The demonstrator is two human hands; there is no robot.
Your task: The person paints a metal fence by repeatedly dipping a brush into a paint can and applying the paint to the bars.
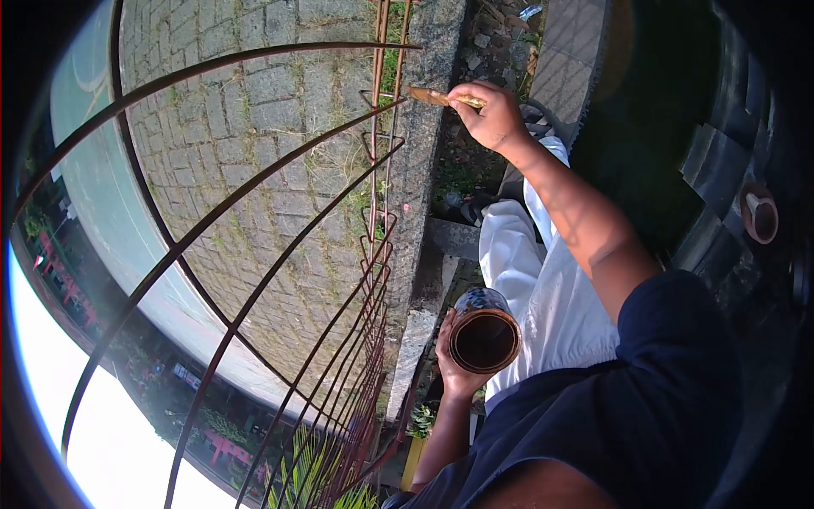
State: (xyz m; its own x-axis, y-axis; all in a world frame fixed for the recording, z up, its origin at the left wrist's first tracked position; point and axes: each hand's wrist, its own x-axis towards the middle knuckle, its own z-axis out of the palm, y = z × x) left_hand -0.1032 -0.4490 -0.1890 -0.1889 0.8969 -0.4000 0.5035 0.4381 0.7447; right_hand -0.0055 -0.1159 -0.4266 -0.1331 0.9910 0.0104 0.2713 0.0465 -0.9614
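My right hand (489, 114) is closed around the handle of a paintbrush (428, 95) with brown, paint-covered bristles. The bristle end points at the metal fence and is right by the lower end of a curved dark bar (339, 129). Below it in the view, my left hand (448, 349) grips a paint can (480, 300) from the side. The can's open mouth faces the camera, showing dark brown paint inside and brown smears around the rim. My left fingers are partly hidden behind the can.
Bent wire bracing (380, 222) runs along the fence base beside a concrete curb (421, 161). Beyond the bars lie weedy paving stones (254, 140) and a green court surface (102, 161). A round pot (761, 216) stands at far right. White trousers (560, 314) cover my legs.
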